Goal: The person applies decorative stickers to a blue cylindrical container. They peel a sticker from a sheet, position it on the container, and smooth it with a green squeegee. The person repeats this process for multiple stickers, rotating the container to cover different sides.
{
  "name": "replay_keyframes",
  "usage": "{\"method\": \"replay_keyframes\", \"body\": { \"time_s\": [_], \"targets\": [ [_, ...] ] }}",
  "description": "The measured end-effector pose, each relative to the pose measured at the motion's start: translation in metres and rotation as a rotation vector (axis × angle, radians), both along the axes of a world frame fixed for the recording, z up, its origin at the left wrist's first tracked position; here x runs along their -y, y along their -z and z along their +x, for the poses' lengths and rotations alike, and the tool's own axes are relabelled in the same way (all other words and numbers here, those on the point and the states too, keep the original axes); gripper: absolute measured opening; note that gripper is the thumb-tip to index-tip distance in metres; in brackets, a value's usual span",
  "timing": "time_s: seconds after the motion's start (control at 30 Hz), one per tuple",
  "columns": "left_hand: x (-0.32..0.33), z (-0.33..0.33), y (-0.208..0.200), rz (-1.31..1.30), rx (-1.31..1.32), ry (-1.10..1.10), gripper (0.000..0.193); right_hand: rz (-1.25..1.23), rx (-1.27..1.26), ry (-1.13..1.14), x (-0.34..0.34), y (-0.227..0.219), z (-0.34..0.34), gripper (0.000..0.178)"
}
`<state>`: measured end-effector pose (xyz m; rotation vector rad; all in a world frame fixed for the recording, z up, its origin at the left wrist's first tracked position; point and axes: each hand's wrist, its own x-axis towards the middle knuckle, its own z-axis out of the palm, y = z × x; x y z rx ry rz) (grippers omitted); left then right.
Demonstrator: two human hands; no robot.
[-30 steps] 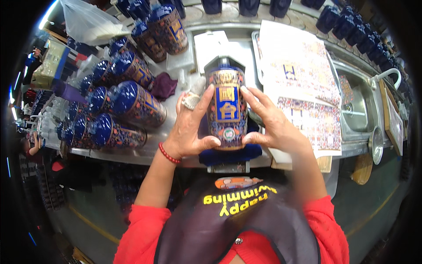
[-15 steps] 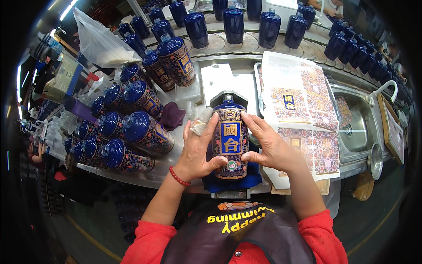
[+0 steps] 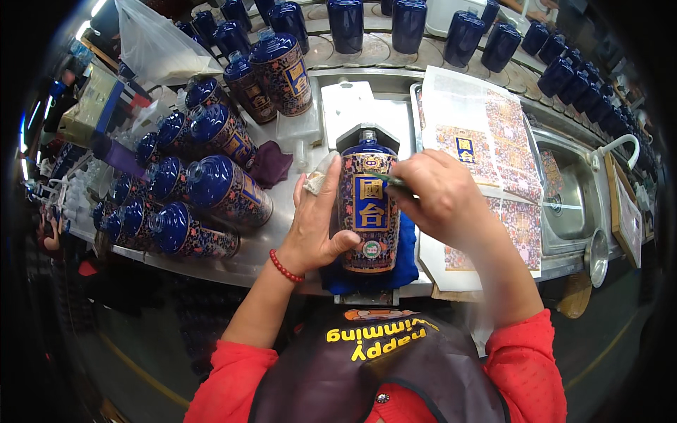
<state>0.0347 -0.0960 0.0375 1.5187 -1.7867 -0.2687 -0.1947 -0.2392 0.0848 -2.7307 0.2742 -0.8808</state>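
Observation:
A blue bottle (image 3: 368, 243) with a floral decorated label lies face up on a dark blue cloth (image 3: 405, 264), its neck pointing away from me. My left hand (image 3: 314, 229) is along its left side, fingers stretched, with the thumb at the label's edge. A pale wrap (image 3: 314, 183) covers one of its fingers. Over the label's upper right, my right hand (image 3: 441, 190) is closed around a small dark green piece (image 3: 390, 179). Most of that piece is hidden by my fingers, so its kind does not show.
Printed label sheets (image 3: 479, 176) lie to the right, before a steel sink (image 3: 568, 190). Several labelled bottles (image 3: 218, 185) crowd the left, beside a purple cloth (image 3: 271, 163). Plain blue bottles (image 3: 345, 27) stand on a conveyor (image 3: 381, 65) across the back.
My right hand has left the bottle's right edge and closed on the small green piece, now over the label's upper right. My left hand stays beside the bottle.

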Motion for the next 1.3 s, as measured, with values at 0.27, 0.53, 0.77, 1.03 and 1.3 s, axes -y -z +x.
{"method": "replay_keyframes", "body": {
  "time_s": [0.27, 0.53, 0.77, 1.03, 1.3],
  "targets": [
    [-0.05, -0.04, 0.019, 0.112, 0.069, -0.13, 0.129, 0.361, -0.285, -0.069, 0.016, -0.066, 0.062, 0.024],
    [-0.049, -0.042, 0.031, 0.063, 0.088, -0.217, 0.125, 0.431, 0.015, -0.418, -0.008, -0.023, 0.018, 0.015],
    [-0.045, -0.044, 0.028, 0.019, 0.109, -0.235, 0.127, 0.18, 0.103, -0.475, -0.009, -0.005, 0.001, 0.02],
    [-0.046, -0.046, 0.011, -0.032, 0.243, -0.271, 0.123, 0.125, 0.069, -0.378, -0.02, -0.016, 0.007, 0.017],
    [-0.044, -0.048, -0.009, 0.009, 0.314, -0.202, 0.114, 0.296, 0.174, 0.0, -0.002, -0.001, 0.006, 0.024]
  ]
}}
